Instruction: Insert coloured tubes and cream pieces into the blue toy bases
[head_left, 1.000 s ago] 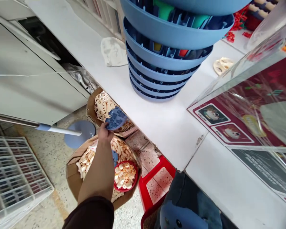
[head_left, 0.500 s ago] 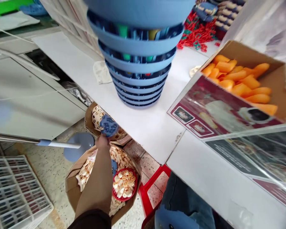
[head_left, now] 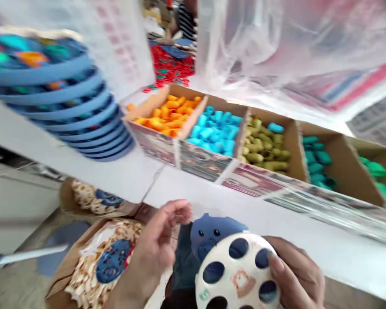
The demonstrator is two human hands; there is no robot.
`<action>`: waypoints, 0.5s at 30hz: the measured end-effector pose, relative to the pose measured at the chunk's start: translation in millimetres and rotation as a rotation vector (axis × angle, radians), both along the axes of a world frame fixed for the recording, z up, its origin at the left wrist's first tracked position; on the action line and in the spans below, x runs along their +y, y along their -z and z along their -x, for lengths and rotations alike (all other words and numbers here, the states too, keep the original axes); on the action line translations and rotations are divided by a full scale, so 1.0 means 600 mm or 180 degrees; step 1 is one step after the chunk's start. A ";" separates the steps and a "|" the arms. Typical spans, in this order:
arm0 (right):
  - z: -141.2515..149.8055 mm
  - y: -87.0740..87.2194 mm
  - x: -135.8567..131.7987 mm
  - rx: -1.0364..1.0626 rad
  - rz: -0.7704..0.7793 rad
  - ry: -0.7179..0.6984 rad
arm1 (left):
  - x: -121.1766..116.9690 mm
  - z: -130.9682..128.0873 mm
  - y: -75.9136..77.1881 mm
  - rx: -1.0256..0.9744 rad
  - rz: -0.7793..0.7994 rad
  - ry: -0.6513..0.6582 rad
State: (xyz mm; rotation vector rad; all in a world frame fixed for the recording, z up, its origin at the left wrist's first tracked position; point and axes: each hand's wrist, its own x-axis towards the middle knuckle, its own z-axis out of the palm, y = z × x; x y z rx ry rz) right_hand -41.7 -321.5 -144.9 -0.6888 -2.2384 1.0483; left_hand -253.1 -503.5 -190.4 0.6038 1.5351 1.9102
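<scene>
My right hand [head_left: 296, 274] grips a cream round disc with several holes [head_left: 236, 274] low in the view, thumb on its right edge. Close by on the left, my left hand [head_left: 157, 249] hangs with fingers loosely curled and nothing in it; it is motion-blurred. A blue plush shape with eyes [head_left: 212, 231] sits just behind the disc. A cardboard box of cream perforated discs [head_left: 96, 262] with a blue disc [head_left: 112, 266] on top lies below my left hand.
A stack of blue bowls [head_left: 67, 111] stands on the white table [head_left: 141, 176] at left. Cardboard bins hold orange [head_left: 167, 113], cyan [head_left: 215, 131], olive [head_left: 265, 146] and teal [head_left: 317, 163] pieces. Clear plastic sheeting [head_left: 276, 47] hangs above. A second box of discs [head_left: 86, 197] sits under the table.
The view swung up and right, revealing the coloured bins. My left hand drew back from the far box, leaving the blue disc. My right hand came into view holding the cream disc.
</scene>
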 end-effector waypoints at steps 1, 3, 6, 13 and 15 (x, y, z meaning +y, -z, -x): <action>-0.017 0.001 0.010 0.0059 0.0067 0.0181 | 0.023 -0.031 -0.016 0.0043 0.0035 0.0394; -0.049 0.010 0.027 0.0263 0.0272 0.0484 | 0.066 -0.077 -0.039 0.0292 0.0105 0.0724; -0.085 0.028 0.038 0.0626 0.0549 0.0649 | 0.126 -0.108 -0.063 0.1069 0.0291 0.0840; -0.113 0.029 0.051 0.0939 0.0740 0.0798 | 0.227 -0.121 -0.099 0.1633 0.0691 0.1702; -0.115 0.023 0.059 0.1001 0.0691 0.0792 | 0.243 -0.126 -0.102 0.1364 0.0720 0.1732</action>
